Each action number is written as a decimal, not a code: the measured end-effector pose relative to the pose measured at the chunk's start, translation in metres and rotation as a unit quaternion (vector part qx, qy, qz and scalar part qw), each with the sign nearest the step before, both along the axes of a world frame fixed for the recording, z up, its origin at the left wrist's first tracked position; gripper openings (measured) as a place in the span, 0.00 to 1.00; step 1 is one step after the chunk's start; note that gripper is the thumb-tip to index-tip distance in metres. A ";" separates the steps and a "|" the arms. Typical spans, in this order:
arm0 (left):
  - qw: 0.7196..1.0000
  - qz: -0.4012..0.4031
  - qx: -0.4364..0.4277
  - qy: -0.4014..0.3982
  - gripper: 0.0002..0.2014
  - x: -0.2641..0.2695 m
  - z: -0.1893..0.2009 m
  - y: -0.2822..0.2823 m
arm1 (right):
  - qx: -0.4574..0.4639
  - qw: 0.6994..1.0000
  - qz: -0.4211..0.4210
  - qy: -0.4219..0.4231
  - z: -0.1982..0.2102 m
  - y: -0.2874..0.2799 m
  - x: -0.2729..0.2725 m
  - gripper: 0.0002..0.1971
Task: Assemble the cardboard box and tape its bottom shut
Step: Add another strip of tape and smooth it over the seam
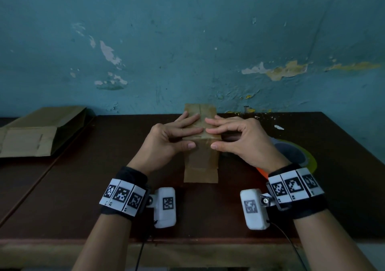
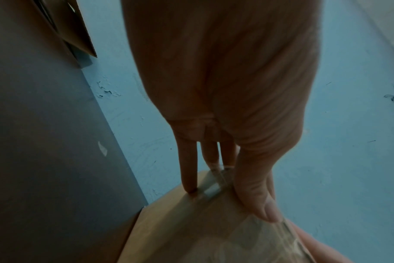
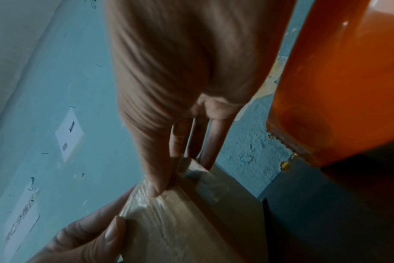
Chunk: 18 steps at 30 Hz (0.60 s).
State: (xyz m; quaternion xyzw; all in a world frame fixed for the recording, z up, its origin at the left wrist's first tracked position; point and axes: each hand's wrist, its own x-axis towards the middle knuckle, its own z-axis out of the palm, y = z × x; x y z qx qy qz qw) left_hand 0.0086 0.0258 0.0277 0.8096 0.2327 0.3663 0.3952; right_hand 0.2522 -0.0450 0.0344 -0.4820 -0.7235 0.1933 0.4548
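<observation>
A small brown cardboard box (image 1: 201, 162) stands on the dark table (image 1: 83, 187) close to the wall, closed flaps on top. Clear tape (image 2: 214, 188) runs over the top seam and down the near face (image 3: 160, 213). My left hand (image 1: 195, 137) lies with straight fingers flat on the top while its thumb presses the tape on the near face. My right hand (image 1: 211, 138) mirrors it, fingertips on the top and thumb on the near face. In the wrist views, the left thumb (image 2: 270, 211) and right thumb (image 3: 153, 192) press the wrinkled tape at the box's edge.
Flattened cardboard (image 1: 35, 135) lies at the far left. Right of the box, under my right wrist, sit an orange tape dispenser (image 3: 337, 80) and a yellow-green tape roll (image 1: 300, 156). A peeling blue wall (image 1: 187, 41) rises just behind the box.
</observation>
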 end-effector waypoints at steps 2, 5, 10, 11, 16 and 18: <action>1.000 -0.004 -0.004 -0.002 0.22 0.000 0.000 0.000 | 0.001 1.000 0.001 0.002 0.001 -0.001 0.000 0.20; 1.000 -0.003 -0.009 -0.001 0.21 0.000 0.000 0.000 | 0.000 1.000 0.000 0.008 0.000 -0.001 0.000 0.19; 1.000 0.007 -0.002 0.001 0.19 0.000 -0.001 0.000 | 0.003 1.000 0.003 0.013 -0.001 0.000 0.000 0.19; 1.000 0.008 -0.003 -0.001 0.19 0.000 -0.001 0.000 | 0.005 1.000 0.005 0.013 -0.001 0.000 0.000 0.19; 1.000 0.003 -0.011 -0.011 0.17 0.000 0.001 -0.002 | 0.001 1.000 0.011 0.023 -0.004 0.002 0.002 0.19; 1.000 0.000 -0.005 -0.008 0.17 0.000 0.000 -0.001 | 0.001 1.000 0.011 0.023 -0.005 0.003 0.002 0.19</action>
